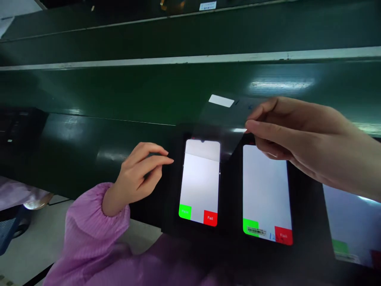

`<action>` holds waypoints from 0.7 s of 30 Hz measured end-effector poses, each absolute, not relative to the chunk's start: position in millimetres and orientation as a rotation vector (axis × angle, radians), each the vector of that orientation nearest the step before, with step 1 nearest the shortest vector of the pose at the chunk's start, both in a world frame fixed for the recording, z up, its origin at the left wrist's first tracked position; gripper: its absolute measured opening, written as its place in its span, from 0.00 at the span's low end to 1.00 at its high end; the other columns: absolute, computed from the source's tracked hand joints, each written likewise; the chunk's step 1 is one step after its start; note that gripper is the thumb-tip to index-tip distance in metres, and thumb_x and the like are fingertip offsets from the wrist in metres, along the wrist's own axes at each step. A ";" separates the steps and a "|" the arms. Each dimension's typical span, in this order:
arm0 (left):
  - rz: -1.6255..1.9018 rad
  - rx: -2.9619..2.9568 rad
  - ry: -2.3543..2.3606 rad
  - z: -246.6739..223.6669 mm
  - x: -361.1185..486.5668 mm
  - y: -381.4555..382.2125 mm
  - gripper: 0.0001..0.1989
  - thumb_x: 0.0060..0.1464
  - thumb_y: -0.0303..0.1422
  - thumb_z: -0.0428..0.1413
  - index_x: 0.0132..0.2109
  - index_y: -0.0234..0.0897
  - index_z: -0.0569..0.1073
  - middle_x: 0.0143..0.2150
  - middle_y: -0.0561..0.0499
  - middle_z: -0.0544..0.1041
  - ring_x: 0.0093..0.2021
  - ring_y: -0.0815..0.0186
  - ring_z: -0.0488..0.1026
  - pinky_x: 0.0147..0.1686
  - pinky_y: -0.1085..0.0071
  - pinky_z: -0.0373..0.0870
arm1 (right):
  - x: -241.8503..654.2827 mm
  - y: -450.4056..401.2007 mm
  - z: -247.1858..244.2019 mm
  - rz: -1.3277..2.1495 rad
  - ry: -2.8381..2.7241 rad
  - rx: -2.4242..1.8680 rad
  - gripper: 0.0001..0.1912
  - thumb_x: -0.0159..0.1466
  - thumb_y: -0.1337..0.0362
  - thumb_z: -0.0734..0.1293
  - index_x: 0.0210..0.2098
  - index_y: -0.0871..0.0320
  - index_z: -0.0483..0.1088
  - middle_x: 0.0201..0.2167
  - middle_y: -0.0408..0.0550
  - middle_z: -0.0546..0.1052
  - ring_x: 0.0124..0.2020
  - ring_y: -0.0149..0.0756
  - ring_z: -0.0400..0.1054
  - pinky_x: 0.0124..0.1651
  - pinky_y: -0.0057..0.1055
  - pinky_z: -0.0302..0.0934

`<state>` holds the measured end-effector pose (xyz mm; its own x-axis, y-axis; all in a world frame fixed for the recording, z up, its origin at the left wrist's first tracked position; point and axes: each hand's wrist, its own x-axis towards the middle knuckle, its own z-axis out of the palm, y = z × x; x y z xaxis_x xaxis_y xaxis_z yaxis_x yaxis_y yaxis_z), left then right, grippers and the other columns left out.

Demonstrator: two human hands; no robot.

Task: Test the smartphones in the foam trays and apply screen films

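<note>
My right hand (285, 135) pinches the right edge of a thin clear film (220, 119) with a white label near its top. The film is raised at a slant, and its lower part overlaps the top of the left lit phone (200, 182). My left hand (141, 172) is just left of that phone, fingers apart and curved, holding nothing. A second lit phone (266, 194), partly under my right hand, has a barcode sticker and blue handwriting at its bottom. Both screens are white with green and red boxes at the bottom.
A third screen (351, 222) is lit at the right edge, partly cut off. Beyond the phones runs a green surface with a pale metal rail (166, 60). A black device (18, 127) sits at the far left. Part of a person's pink sleeve (18, 196) shows at the left edge.
</note>
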<state>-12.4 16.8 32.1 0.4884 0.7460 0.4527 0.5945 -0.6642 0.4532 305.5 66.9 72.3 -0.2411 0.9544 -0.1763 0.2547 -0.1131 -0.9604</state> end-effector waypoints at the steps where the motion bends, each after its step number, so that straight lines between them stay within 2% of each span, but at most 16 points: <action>1: 0.889 2.501 1.144 32.3 -14.1 9.2 0.17 0.64 0.19 0.53 0.52 0.42 0.79 0.51 0.48 0.79 0.51 0.63 0.78 0.47 0.64 0.79 | 305.1 65.1 71.7 1.395 -1.517 -1.365 0.12 0.63 0.52 0.75 0.34 0.53 0.73 0.19 0.39 0.64 0.17 0.25 0.56 0.17 0.24 0.51; 5: 0.652 2.564 1.129 29.3 -10.9 -11.5 0.22 0.67 0.22 0.50 0.62 0.43 0.75 0.63 0.42 0.74 0.61 0.56 0.73 0.55 0.55 0.78 | 302.2 57.2 70.1 1.372 -1.505 -1.342 0.11 0.63 0.55 0.75 0.34 0.53 0.73 0.22 0.39 0.65 0.18 0.24 0.57 0.17 0.24 0.51; 8: 0.573 2.626 1.122 26.0 -4.7 -19.0 0.22 0.68 0.24 0.49 0.63 0.42 0.74 0.67 0.40 0.70 0.65 0.52 0.69 0.59 0.48 0.75 | 301.4 50.7 69.8 1.351 -1.506 -1.344 0.09 0.64 0.57 0.74 0.35 0.53 0.73 0.27 0.42 0.69 0.20 0.24 0.59 0.17 0.25 0.51; 15: 0.550 2.680 1.106 26.8 -6.2 -35.1 0.21 0.68 0.27 0.50 0.63 0.39 0.76 0.68 0.38 0.67 0.67 0.50 0.65 0.62 0.45 0.71 | 304.0 35.1 72.8 1.307 -1.577 -1.362 0.08 0.65 0.57 0.73 0.36 0.53 0.73 0.33 0.45 0.74 0.20 0.25 0.61 0.18 0.25 0.53; 21: 0.559 2.617 1.040 28.8 -9.6 -52.6 0.18 0.66 0.27 0.51 0.58 0.44 0.78 0.67 0.43 0.70 0.69 0.51 0.64 0.69 0.42 0.63 | 297.4 27.3 69.6 1.286 -1.619 -1.379 0.07 0.68 0.58 0.72 0.38 0.53 0.72 0.24 0.40 0.69 0.19 0.25 0.60 0.17 0.24 0.53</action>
